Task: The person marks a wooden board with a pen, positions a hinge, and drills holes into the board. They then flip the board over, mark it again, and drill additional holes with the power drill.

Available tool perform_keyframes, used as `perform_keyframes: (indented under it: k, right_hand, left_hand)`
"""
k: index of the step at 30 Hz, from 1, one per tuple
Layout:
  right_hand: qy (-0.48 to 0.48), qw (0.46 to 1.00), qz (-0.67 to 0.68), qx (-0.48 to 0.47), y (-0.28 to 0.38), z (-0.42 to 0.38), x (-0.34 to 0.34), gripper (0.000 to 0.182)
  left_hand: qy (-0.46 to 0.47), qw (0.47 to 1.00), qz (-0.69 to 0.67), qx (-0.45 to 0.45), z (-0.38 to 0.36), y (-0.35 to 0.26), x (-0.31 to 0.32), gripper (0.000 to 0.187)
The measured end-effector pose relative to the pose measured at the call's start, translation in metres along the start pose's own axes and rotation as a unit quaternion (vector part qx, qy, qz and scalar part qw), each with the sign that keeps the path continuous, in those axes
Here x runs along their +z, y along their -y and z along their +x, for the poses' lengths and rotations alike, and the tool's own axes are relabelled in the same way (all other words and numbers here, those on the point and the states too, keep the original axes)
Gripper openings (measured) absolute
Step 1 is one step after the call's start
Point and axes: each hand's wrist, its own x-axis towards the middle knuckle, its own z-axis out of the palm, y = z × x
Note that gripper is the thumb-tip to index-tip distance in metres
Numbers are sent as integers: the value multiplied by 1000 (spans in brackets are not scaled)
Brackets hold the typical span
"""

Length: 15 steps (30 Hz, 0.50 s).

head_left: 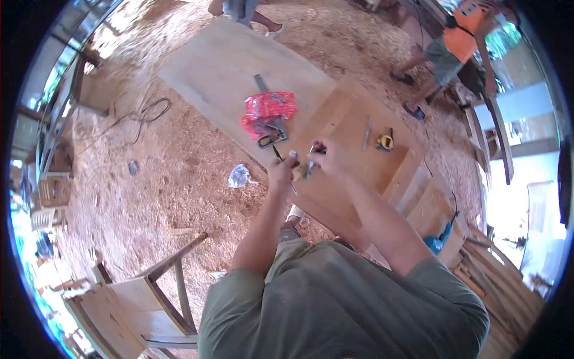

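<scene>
My left hand [280,172] is closed around a slim stick-like tool whose dark end [277,152] points up and away, with a thin tip showing below the fist. My right hand [327,158] is pinched on a small grey metal piece [310,169] that I cannot make out clearly. Both hands are close together over the near edge of the wooden panel [335,191]. Just beyond them lies a small black and yellow object [272,140], beside a red plastic wrapper [270,107]. A grey metal strip [260,84] sticks out behind the wrapper.
On the panel's right are a yellow tape measure [385,142] and a thin metal strip [367,133]. A teal power tool [440,240] lies farther right. A clear plastic bag [240,176] and a cable [143,116] lie on shavings. A wooden chair [143,305] stands left; two people stand beyond.
</scene>
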Motion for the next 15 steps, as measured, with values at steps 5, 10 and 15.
perform_keyframes:
  k: [5, 10, 15]
  right_hand:
    - [-11, 960, 192, 206, 2, 85, 22, 22]
    - [-63, 976, 71, 197, -4, 103, 13, 24]
    - [-99, 982, 142, 78, -33, 3, -34, 28]
  left_hand:
    - [-160, 978, 110, 69, 57, -26, -32, 18]
    - [-168, 977, 104, 82, 70, -13, -48, 15]
    - [-136, 980, 96, 106, 89, 18, -73, 13]
